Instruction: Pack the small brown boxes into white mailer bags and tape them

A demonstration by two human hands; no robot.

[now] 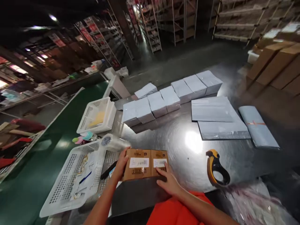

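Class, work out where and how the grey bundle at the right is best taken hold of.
Probably across the middle of the grey bundle, at the orange band, coming from above with the fingers over its long edges. It lies flat and is longer than wide, so a central grip should balance it, and the band wraps it there.

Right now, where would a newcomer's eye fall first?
Probably on the two brown boxes, side by side at lower centre, the left hand at one and the right hand on the other. Beyond, a row of pale packages crosses the metal table; a yellow-and-black tool lies to the right.
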